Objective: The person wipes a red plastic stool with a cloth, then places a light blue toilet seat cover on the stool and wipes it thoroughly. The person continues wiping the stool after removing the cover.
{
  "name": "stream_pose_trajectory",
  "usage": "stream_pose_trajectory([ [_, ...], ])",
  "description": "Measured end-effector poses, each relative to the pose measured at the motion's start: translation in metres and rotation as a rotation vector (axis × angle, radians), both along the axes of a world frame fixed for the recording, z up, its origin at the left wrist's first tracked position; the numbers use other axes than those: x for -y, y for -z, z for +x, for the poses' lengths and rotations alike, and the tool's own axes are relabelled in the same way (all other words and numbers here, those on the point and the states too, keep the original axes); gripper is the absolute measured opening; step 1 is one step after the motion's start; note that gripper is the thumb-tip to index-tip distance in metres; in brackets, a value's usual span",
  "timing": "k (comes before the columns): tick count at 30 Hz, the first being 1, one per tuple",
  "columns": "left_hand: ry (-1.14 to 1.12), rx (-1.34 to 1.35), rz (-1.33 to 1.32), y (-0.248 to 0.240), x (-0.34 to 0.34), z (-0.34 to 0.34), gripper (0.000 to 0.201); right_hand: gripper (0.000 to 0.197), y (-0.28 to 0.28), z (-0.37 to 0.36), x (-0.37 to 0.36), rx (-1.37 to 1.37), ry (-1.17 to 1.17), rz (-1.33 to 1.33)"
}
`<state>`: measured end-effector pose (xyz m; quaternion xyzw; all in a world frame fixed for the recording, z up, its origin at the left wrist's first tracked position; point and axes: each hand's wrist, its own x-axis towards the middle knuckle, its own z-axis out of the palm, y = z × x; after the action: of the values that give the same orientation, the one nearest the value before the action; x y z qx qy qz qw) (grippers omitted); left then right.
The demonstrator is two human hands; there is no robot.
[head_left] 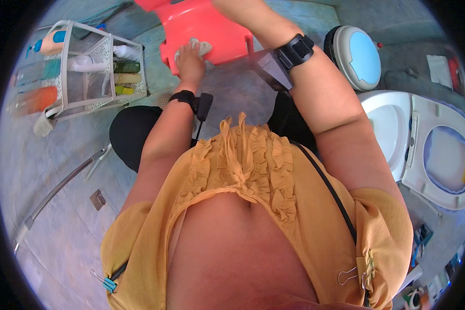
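A red plastic seat (pixel 214 31), perhaps a small chair or stool, is at the top of the view, partly cut off by the edge. My left hand (pixel 190 61) presses a crumpled pale cloth (pixel 204 49) against its near part, with fingers bent over the cloth. Reaching across to the seat's far right side, my right arm leads up to the top edge. Only part of my right hand (pixel 237 8) shows there, and its fingers are out of the picture. Both wrists carry black straps with small devices.
A white rack (pixel 64 67) of bottles stands at left. On the right are a round lidded bin (pixel 364 58) with a light blue top and a white toilet (pixel 390 116) with its seat raised. A hose (pixel 62 186) crosses the tiled floor near a drain (pixel 97 200).
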<state>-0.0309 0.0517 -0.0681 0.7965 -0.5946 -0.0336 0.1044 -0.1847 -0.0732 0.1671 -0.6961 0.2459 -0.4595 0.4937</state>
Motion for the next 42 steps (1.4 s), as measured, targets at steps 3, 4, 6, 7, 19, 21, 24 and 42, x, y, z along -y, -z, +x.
stream_pose_trajectory([
  [3, 0.057, 0.059, -0.028, 0.012, 0.003, -0.024, 0.057, 0.028, 0.001, 0.001, 0.001, -0.027, -0.013, 0.016],
  [4, 0.103, 0.068, 0.014, 0.012, 0.007, -0.027, 0.057, 0.028, 0.001, 0.002, 0.0, -0.033, -0.004, -0.022],
  [6, 0.209, 0.107, 0.019, 0.009, 0.015, -0.032, 0.057, 0.028, 0.001, 0.004, 0.001, -0.031, -0.005, -0.042],
  [7, 0.239, 0.053, -0.004, 0.007, 0.017, -0.036, 0.056, 0.027, 0.001, 0.005, 0.001, -0.035, -0.005, -0.047],
  [19, 0.461, -0.573, 0.052, -0.05, -0.006, -0.078, 0.032, 0.026, 0.004, 0.015, -0.007, -0.02, -0.019, -0.06],
  [21, 0.418, -0.456, -0.195, -0.044, 0.001, -0.047, 0.032, 0.026, 0.006, 0.017, -0.008, -0.017, -0.022, -0.059],
  [24, 0.142, -0.21, -0.3, -0.035, 0.008, -0.002, 0.033, 0.026, 0.01, 0.018, -0.009, -0.017, -0.022, -0.072],
  [42, -0.129, -1.214, -0.032, -0.109, 0.024, -0.057, 0.042, 0.032, 0.004, -0.06, 0.072, 0.154, 0.15, 0.145],
])
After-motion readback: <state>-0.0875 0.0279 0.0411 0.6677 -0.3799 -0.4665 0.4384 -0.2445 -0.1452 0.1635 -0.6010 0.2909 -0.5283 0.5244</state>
